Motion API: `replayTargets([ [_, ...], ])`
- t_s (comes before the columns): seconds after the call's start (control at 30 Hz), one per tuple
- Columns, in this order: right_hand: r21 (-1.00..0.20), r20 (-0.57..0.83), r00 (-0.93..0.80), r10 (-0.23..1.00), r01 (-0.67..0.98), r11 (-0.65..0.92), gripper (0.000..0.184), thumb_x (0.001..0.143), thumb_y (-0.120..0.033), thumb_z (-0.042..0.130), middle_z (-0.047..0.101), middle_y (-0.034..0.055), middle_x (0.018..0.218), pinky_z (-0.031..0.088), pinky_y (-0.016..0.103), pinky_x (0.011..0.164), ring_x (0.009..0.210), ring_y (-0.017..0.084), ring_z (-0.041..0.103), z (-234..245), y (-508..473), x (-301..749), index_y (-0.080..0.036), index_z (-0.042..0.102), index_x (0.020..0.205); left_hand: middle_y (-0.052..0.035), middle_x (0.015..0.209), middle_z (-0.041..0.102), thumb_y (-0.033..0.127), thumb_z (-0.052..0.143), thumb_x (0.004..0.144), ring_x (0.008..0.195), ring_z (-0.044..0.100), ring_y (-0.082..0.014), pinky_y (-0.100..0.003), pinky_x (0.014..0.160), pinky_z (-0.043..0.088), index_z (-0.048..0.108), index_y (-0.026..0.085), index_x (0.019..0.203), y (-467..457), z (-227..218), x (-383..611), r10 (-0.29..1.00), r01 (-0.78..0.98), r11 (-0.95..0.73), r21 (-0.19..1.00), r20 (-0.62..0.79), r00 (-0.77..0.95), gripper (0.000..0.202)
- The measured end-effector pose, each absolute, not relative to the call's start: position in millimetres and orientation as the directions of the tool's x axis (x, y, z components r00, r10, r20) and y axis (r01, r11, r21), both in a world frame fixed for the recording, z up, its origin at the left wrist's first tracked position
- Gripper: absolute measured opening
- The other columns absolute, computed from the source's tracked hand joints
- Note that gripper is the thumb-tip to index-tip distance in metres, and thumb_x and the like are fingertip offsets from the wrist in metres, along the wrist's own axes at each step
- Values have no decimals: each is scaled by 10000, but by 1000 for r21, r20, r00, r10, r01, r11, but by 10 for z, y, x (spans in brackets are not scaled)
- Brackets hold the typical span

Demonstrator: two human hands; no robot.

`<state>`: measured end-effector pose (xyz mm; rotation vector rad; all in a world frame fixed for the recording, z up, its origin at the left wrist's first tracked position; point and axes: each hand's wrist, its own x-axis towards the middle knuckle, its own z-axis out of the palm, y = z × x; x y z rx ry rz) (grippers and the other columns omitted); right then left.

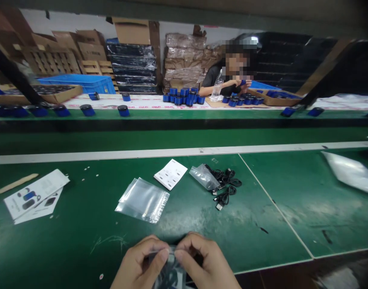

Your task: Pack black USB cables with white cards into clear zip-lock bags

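A green worktop (81, 249) is spreading out on both sides of two bare hands, with its pale front edge (274, 265) slanting away to the right and a white strip (184, 153) running along its far side. Green surface is lying between the hands and the nearest items.

Ahead and slightly left, flat clear bags (144, 200) are overlapping, with white leaflets (171, 174) resting just beyond them. Black cables (228, 176) are lying coiled to the right, partly under another clear bag (204, 176). Printed cards (36, 192) and a thin tan stick (17, 183) are sitting far left; a whitish plastic packet (352, 170) is lying far right. Behind, blue cylinders (123, 110) are lining a raised shelf, where another person (212, 78) is handling something blue.

At the bottom centre, the left hand (140, 261) and right hand (208, 261) are pinching the top of a small see-through pouch (170, 277) narrowly between thumbs and fingers. The pouch is showing dark shapes inside (too blurred to identify), and its lower part is running out of view.
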<state>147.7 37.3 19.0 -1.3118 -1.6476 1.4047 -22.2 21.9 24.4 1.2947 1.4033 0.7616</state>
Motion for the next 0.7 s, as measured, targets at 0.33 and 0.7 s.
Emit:
replayTargets([
  [0.33, -910, -37, -363, 931, 397, 118, 152, 815, -196, 518, 539, -1, 643, 398, 209, 564, 605, 128, 530, 160, 386, 1486, -176, 560, 671, 32, 637, 498, 388, 496, 843, 563, 532, -115, -177, 501, 390, 589, 196, 646, 186, 181, -203, 981, 431, 128, 893, -178, 79, 291],
  [0.7, -881, -165, -476, 864, 465, 88, 133, 832, -147, 491, 605, 17, 718, 402, 231, 621, 683, 154, 577, 187, 413, 1511, -180, 566, 727, 28, 607, 582, 329, 541, 811, 557, 566, -122, -187, 540, 430, 586, 208, 626, 194, 201, -208, 985, 503, 26, 864, -109, 136, 225],
])
